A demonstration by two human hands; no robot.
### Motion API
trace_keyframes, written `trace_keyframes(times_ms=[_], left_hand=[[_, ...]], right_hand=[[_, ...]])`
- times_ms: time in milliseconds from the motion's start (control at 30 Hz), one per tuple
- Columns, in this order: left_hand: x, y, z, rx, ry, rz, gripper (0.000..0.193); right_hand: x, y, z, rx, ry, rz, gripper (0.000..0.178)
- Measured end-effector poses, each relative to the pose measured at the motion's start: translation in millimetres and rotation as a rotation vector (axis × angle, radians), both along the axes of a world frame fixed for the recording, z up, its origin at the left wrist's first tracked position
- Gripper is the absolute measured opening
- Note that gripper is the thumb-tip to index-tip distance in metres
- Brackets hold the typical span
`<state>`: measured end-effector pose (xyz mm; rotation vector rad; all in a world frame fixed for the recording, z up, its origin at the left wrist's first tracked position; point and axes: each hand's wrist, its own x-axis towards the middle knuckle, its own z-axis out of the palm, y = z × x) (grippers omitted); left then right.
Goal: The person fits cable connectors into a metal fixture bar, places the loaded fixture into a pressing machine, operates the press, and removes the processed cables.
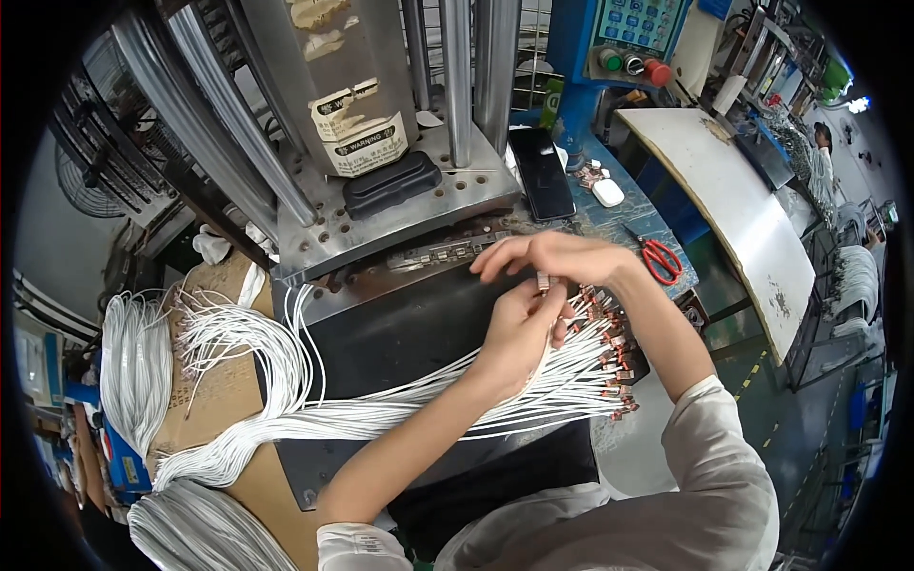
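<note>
My left hand (522, 333) is closed round a white cable whose small metal connector (544, 282) stands up above the thumb and fingers. Just over it, my right hand (571, 257) reaches leftward with its fingers stretched and a little apart. Its underside is close to the connector; whether it touches is hidden. Beneath both hands a thick bundle of white cables (381, 419) lies across a black mat (371, 347). Copper-coloured and orange connector ends (614, 371) of the bundle fan out on the right.
A steel press (419, 205) with upright columns stands ahead, a metal mould strip (447, 252) along its front. Red-handled scissors (661, 262), a black phone (541, 171) and a white case (606, 193) lie on the blue bench. More cable coils (138, 366) rest on cardboard at left.
</note>
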<state>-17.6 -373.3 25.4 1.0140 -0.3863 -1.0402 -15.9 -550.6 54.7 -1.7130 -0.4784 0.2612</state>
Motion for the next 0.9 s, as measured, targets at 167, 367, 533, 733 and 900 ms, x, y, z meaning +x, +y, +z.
trace_keyframes(times_ms=[167,367,533,733,900], left_hand=[[48,72,6,0.253,-0.180,-0.002,0.019],[39,114,-5,0.250,-0.116,0.165,0.018],[34,113,-9,0.183,-0.102,0.219,0.016],[36,105,-5,0.239,-0.104,0.219,0.017],[31,97,-9,0.279,-0.105,0.243,0.017]], right_hand=[[21,29,-6,-0.620,-0.240,-0.165,0.061],[20,77,-43,-1.181,-0.323,-0.508,0.053],[12,90,-23,-1.109,-0.124,-0.417,0.041],[11,76,-40,-0.270,0.159,-0.437,0.032],[9,76,-38,0.118,0.315,-0.421,0.031]])
